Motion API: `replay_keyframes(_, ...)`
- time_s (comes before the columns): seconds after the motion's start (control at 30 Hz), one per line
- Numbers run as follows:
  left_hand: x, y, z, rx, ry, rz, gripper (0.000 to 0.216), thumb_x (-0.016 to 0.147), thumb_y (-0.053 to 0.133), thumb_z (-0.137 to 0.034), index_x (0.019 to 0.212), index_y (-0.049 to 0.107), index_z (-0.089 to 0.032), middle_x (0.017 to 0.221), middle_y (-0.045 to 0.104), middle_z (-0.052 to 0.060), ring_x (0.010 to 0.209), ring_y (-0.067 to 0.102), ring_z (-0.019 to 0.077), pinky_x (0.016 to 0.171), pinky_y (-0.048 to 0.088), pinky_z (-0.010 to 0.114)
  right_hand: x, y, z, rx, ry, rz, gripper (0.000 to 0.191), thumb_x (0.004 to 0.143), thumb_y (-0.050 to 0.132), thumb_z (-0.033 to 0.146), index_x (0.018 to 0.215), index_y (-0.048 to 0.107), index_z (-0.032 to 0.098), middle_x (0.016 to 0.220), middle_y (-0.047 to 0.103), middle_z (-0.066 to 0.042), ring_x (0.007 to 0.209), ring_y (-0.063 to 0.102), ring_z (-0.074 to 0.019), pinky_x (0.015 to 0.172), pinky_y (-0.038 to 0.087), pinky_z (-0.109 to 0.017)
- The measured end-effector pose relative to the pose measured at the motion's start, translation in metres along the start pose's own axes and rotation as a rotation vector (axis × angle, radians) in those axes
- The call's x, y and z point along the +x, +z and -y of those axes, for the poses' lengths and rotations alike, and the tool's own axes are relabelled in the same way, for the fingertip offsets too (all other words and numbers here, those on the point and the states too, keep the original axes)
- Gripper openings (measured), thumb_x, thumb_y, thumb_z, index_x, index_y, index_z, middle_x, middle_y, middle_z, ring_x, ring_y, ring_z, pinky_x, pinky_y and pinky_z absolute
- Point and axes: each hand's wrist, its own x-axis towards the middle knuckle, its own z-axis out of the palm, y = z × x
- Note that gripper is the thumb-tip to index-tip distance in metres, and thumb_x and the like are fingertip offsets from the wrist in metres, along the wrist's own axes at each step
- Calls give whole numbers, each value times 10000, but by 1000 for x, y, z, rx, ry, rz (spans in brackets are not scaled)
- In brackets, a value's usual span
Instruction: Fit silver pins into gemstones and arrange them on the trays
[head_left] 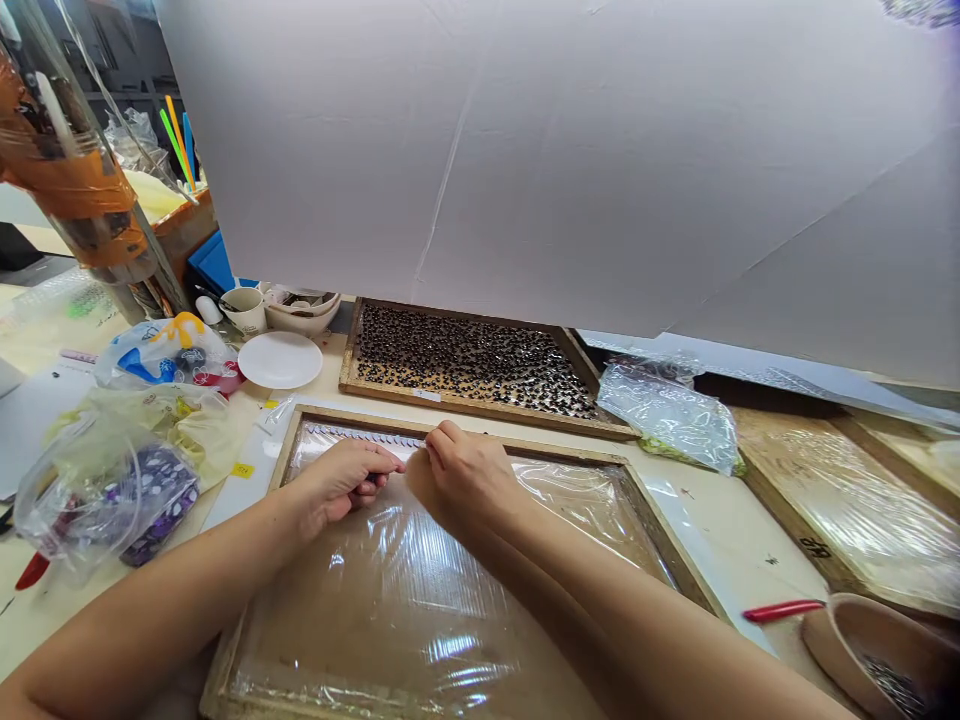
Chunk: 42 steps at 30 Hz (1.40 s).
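A wooden tray (645, 505) covered in clear plastic film lies in front of me. Along its far inner edge runs a row of small pale pieces (352, 434). My left hand (341, 478) rests on the film near that row, fingers curled round something small and dark that I cannot make out. My right hand (461, 470) sits just to its right, fingertips pinched together at the end of the row; what it pinches is too small to name. Both forearms lie over the tray.
A second wooden tray (352, 372) full of small dark pieces lies behind. Clear bags (667, 410) (105, 490), a white plate (280, 359), cups (244, 308) and a taped container (82, 190) surround it. A film-covered tray (795, 520), red tool (784, 609) and wooden bowl (832, 640) are right. A white board (562, 150) stands behind.
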Motion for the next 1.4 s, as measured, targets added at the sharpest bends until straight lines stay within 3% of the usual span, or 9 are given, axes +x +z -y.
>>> replay_keyframes(0.37,1,-2,1,-18,5,15,89,619,638,-163,654,566,-124,476,426,-65,370,238,1,408,85,194,4,-7,11,-83,-29,100,142,815,452,135,820,594,127,789,585,-84,662,525,-169,543,226,-296)
replay_keyframes(0.83,1,0,0,-96,-5,11,86,628,635,-150,679,589,-98,473,428,-57,366,251,-3,386,94,167,1,-15,22,-144,-155,205,199,812,452,61,826,642,115,822,609,-126,753,549,-214,588,331,-305)
replay_keyframes(0.93,0,-2,-2,-136,-41,26,124,701,582,-197,728,607,-79,487,427,-47,360,250,0,381,101,163,1,-19,13,-67,-67,168,187,817,464,93,794,646,132,784,609,-92,694,547,-173,554,321,-277)
replay_keyframes(1.07,1,-5,-3,-189,-98,71,422,844,397,-398,778,621,-47,498,450,-9,344,255,16,376,151,165,3,-29,2,240,63,-43,207,835,474,132,852,674,183,821,627,-42,682,561,-134,581,367,-243)
replay_keyframes(1.2,2,-6,-3,-254,-170,160,563,861,302,-532,746,601,-69,481,470,14,319,269,24,365,166,160,5,-36,12,615,-44,-73,172,812,539,144,845,696,205,810,632,-19,683,570,-110,620,415,-217)
replay_keyframes(1.4,3,-5,-2,-235,-225,201,599,834,234,-637,625,495,-140,447,478,23,287,281,30,343,135,147,7,-35,33,618,-123,-22,221,785,570,126,911,706,246,799,613,-19,698,557,-126,616,410,-234)
